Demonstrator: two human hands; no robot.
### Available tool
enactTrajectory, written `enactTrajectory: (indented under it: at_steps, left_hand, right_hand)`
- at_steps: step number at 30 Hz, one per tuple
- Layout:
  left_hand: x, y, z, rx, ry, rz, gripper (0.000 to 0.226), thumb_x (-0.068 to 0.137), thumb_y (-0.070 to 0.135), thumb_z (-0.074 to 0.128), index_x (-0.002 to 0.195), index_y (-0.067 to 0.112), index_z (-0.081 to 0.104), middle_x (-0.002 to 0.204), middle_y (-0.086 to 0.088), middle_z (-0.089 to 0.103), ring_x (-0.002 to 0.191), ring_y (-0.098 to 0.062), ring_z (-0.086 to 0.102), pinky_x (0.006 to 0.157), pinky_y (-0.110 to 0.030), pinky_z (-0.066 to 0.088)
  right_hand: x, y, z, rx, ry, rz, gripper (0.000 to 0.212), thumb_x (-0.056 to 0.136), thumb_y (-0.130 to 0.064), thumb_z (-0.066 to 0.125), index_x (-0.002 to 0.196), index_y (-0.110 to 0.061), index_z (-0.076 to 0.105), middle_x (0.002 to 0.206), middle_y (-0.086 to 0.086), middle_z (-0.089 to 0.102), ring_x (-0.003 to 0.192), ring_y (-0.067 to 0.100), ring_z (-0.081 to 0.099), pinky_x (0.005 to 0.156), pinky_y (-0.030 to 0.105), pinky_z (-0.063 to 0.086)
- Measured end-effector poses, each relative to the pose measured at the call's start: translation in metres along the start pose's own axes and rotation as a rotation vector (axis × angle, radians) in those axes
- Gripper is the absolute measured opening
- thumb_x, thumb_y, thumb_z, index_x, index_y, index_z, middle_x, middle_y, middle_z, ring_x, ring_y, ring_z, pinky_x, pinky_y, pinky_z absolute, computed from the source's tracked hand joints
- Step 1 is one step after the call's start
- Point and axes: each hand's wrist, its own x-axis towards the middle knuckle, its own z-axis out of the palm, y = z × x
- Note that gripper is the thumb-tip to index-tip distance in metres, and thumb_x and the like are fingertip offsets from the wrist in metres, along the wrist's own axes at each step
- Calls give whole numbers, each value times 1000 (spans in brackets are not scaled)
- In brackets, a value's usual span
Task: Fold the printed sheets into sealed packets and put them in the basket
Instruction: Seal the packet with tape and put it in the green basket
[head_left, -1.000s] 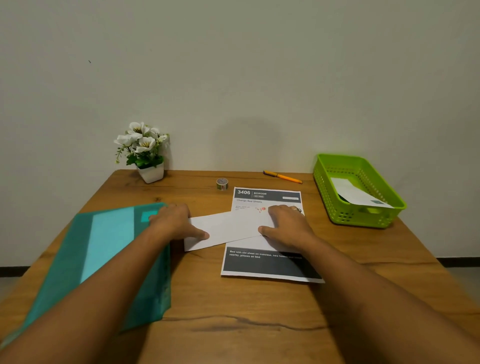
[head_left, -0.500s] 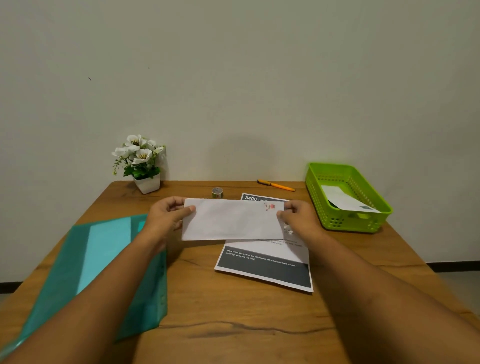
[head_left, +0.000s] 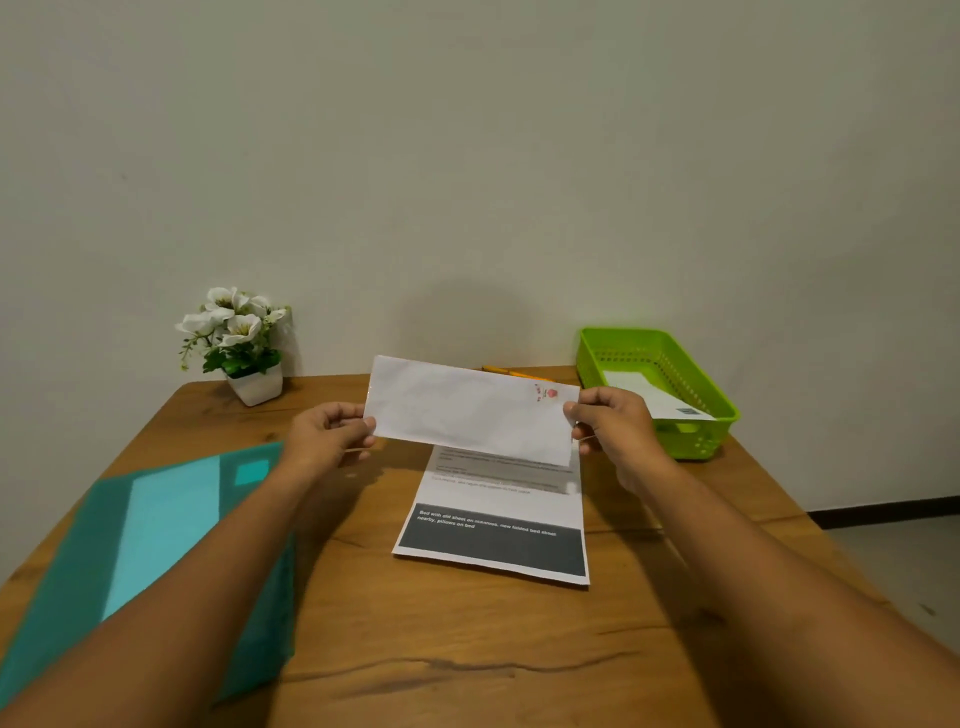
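A white folded packet (head_left: 467, 410) with a small red mark at its upper right corner is held up above the table. My left hand (head_left: 332, 431) pinches its left end and my right hand (head_left: 610, 423) pinches its right end. Below it a printed sheet (head_left: 498, 525) with a dark band at its near end lies flat on the wooden table (head_left: 467, 649). The green basket (head_left: 670, 358) stands at the back right, just right of my right hand, with one white packet (head_left: 654, 397) lying inside.
A teal plastic folder (head_left: 145, 551) lies at the left, partly under my left forearm. A white pot of white flowers (head_left: 239, 338) stands at the back left corner. An orange pen (head_left: 514, 372) peeks out behind the held packet. The wall runs along the table's far edge.
Both hands picked the packet up off the printed sheet and raised it higher. The camera view tilted upward, and the tape roll is now hidden behind the packet.
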Motion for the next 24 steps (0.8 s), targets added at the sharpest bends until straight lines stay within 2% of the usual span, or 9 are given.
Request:
enactTrajectory:
  at_steps: [2,5,11,15,19,22,24]
  left_hand:
    - [6,9,15,-34,-5,7,14,94,10,70,108,12,71,102,-11,74,88,-21,72,70,-28,62]
    - [16,23,43,-88,-31,17,18,95,10,69,112,6,70,102,-11,73,87,-21,72,76,-31,63]
    - [28,55,110,-109,-143,55,18,97,9,68,112,-1,66,91,-12,68,74,-19,67,67,-27,63]
    - [36,71,156,-112,-171,86,23,96,17,72,111,1,67,89,-15,71,69,-17,70,66,-30,62]
    - [32,81,202,-132,-263,55,32,98,28,68,125,12,61,107,-11,73,90,-27,74,73,-34,62]
    - [20,77,228,-58,-343,79,33,100,26,67,129,14,57,109,-10,73,91,-26,73,77,-36,63]
    - [13,70,243,-8,-398,92,33,100,24,67,129,14,58,108,-10,73,90,-25,72,81,-39,61]
  right_hand:
    - [-2,-5,-13,38,27,10,8,95,-1,68,88,-2,66,71,13,61,44,9,54,41,21,47]
    - [-4,-8,-36,104,67,19,19,95,1,67,79,-7,61,62,10,59,45,13,54,43,24,52]
    - [-3,1,-91,202,174,57,14,94,3,65,86,-7,60,58,8,56,45,15,54,44,27,55]
    - [-5,13,-126,258,261,108,6,95,3,65,96,-3,63,72,15,62,49,14,57,47,26,56]
    - [-4,23,-148,355,333,174,14,98,0,64,111,2,62,96,19,74,57,14,66,50,26,59]
    - [0,27,-150,434,395,221,22,97,3,62,119,3,60,96,21,73,57,15,71,52,29,61]
    - [5,29,-148,482,433,249,20,96,5,61,116,4,59,97,23,73,60,19,73,53,30,62]
